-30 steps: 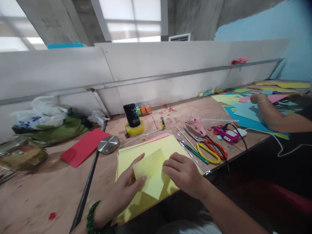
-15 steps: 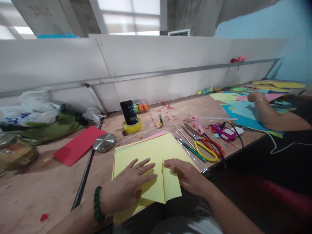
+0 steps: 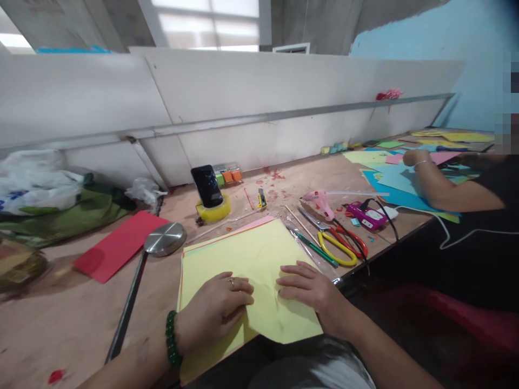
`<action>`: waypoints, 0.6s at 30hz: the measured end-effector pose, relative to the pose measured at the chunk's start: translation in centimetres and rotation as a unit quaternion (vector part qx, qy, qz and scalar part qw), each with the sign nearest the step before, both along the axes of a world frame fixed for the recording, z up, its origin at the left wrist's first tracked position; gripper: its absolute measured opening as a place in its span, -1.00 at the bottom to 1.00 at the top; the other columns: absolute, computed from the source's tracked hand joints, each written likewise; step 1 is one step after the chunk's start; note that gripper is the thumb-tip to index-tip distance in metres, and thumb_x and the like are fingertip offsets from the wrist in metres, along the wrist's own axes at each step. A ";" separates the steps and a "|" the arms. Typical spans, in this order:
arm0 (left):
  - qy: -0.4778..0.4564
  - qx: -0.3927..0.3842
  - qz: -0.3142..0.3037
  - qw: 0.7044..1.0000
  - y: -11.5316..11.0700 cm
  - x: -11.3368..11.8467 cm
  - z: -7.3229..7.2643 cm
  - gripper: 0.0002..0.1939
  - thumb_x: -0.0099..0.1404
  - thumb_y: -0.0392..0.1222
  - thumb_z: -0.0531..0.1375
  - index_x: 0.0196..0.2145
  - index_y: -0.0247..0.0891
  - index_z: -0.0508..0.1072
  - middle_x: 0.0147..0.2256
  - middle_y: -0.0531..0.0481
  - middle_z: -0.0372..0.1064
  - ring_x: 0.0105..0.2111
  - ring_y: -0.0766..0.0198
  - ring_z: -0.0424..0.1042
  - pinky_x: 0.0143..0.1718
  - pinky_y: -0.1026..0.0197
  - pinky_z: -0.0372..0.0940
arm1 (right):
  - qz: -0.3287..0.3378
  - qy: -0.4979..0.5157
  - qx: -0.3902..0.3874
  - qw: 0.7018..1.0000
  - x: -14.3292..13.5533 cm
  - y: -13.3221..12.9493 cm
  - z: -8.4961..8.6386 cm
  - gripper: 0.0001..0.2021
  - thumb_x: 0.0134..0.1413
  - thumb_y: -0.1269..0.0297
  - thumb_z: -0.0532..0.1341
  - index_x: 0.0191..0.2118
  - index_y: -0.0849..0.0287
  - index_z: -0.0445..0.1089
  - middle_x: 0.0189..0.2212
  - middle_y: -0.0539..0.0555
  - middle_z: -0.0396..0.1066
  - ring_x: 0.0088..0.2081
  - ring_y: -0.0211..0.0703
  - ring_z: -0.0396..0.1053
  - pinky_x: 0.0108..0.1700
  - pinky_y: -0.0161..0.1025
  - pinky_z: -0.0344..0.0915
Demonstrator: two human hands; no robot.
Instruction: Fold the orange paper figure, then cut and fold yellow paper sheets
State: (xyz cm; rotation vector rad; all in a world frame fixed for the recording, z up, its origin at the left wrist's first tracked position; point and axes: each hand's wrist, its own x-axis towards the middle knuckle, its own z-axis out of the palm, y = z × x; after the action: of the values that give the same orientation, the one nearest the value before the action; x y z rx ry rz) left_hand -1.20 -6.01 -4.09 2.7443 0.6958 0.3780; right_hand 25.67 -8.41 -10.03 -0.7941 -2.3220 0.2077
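A yellow sheet lies on a stack of coloured paper at the table's front edge, its near end reaching past that edge. My left hand rests on the yellow paper at the left, fingers bent and lying close together, a ring on one finger; whether a bit of paper is under the fingertips cannot be made out. On the right part of the sheet my right hand lies with fingers spread. A faint crease shows between both hands.
Right of the paper are yellow-handled scissors, a green pen, a pink glue gun and a purple power strip. Left are a metal disc and red paper. Another person's arm is far right.
The narrow upright fold in the yellow sheet has opened out flatter. My right hand has spread its fingers on the paper; my left fingers have drawn closer together. The view has shifted slightly.
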 end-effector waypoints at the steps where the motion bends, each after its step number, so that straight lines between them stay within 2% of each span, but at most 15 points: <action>1: 0.011 -0.008 0.015 1.000 -0.3 0.1 0.1 -0.72 0.15 -0.42 0.03 -0.30 -0.17 0.47 -0.16 -0.05 0.54 -0.12 0.16 0.49 -0.04 0.10 0.23 | -0.001 -0.010 -0.002 1.000 0.3 -0.1 0.1 -0.75 0.14 0.28 0.14 -0.08 0.10 0.44 -0.09 0.17 0.52 0.13 0.02 0.30 0.19 0.02 0.11; 3: 0.036 -0.029 0.036 0.998 -0.7 0.3 0.3 -0.75 0.12 -0.42 0.05 -0.36 -0.17 0.46 -0.20 -0.02 0.53 -0.13 0.15 0.48 0.00 0.05 0.18 | 0.000 -0.024 -0.014 1.000 0.8 -0.3 0.5 -0.75 0.13 0.29 0.16 -0.08 0.12 0.45 -0.10 0.17 0.53 0.10 0.04 0.32 0.15 0.01 0.16; 5: 0.046 -0.060 0.072 0.995 -1.0 0.6 0.3 -0.79 0.17 -0.39 0.05 -0.44 -0.18 0.45 -0.29 -0.03 0.53 -0.20 0.16 0.47 -0.06 0.09 0.21 | 0.003 -0.015 -0.040 0.999 1.1 -0.5 1.0 -0.78 0.18 0.32 0.16 -0.09 0.13 0.46 -0.11 0.16 0.54 0.04 0.00 0.36 0.08 -0.05 0.23; 9: 0.035 -0.140 0.207 0.968 -0.6 1.3 0.2 -0.75 0.24 -0.29 0.05 -0.54 -0.20 0.43 -0.44 -0.02 0.42 -0.34 0.20 0.41 -0.26 0.22 0.24 | -0.025 0.051 -0.125 0.991 0.8 -0.4 1.6 -0.78 0.30 0.25 0.08 -0.24 0.13 0.47 -0.21 0.14 0.54 -0.11 -0.10 0.40 -0.07 -0.17 0.32; 11: 0.033 -0.158 0.231 0.959 -0.2 1.6 0.1 -0.79 0.20 -0.27 0.09 -0.55 -0.21 0.44 -0.40 -0.02 0.39 -0.32 0.21 0.39 -0.25 0.23 0.24 | -0.098 0.057 -0.169 0.979 0.3 0.0 1.8 -0.66 0.31 0.17 0.05 -0.45 0.15 0.41 -0.40 0.10 0.49 -0.29 -0.14 0.39 -0.24 -0.23 0.31; 13: 0.036 -0.170 0.244 0.954 0.3 1.8 0.0 -0.83 0.13 -0.28 0.13 -0.58 -0.23 0.43 -0.37 -0.02 0.35 -0.32 0.22 0.38 -0.27 0.24 0.24 | -0.204 0.033 -0.203 0.957 -0.3 0.6 2.2 -0.60 0.24 0.14 0.11 -0.61 0.14 0.26 -0.59 0.00 0.33 -0.48 -0.20 0.28 -0.43 -0.28 0.20; 15: 0.044 -0.180 0.268 0.945 0.8 1.9 -0.2 -0.85 0.06 -0.29 0.14 -0.63 -0.24 0.36 -0.40 0.01 0.30 -0.40 0.25 0.35 -0.36 0.25 0.21 | -0.285 0.000 -0.226 0.932 -0.9 1.3 2.8 -0.70 0.10 0.18 0.22 -0.58 0.14 0.24 -0.64 -0.08 0.24 -0.55 -0.25 0.20 -0.49 -0.32 0.09; 17: 0.051 -0.185 0.289 0.938 1.2 2.0 -0.3 -0.81 0.03 -0.29 0.15 -0.68 -0.22 0.26 -0.45 0.05 0.25 -0.47 0.29 0.29 -0.43 0.26 0.15 | -0.304 -0.018 -0.240 0.922 -1.3 2.0 3.5 -0.90 -0.02 0.28 0.29 -0.39 0.13 0.35 -0.51 -0.08 0.35 -0.52 -0.26 0.26 -0.46 -0.33 0.12; 18: 0.053 -0.186 0.297 0.935 1.3 2.0 -0.3 -0.78 0.01 -0.29 0.16 -0.70 -0.21 0.20 -0.47 0.08 0.22 -0.49 0.30 0.26 -0.45 0.26 0.12 | -0.298 -0.021 -0.241 0.924 -1.4 2.3 3.8 -0.81 -0.06 0.32 0.30 -0.26 0.12 0.38 -0.40 -0.05 0.41 -0.48 -0.26 0.30 -0.42 -0.33 0.16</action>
State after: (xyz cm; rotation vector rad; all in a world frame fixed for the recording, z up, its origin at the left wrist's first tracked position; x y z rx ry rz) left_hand 0.81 -4.67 -4.34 2.1648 1.4647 0.1881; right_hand 24.27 -6.14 -6.23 -1.7168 -1.9664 0.4992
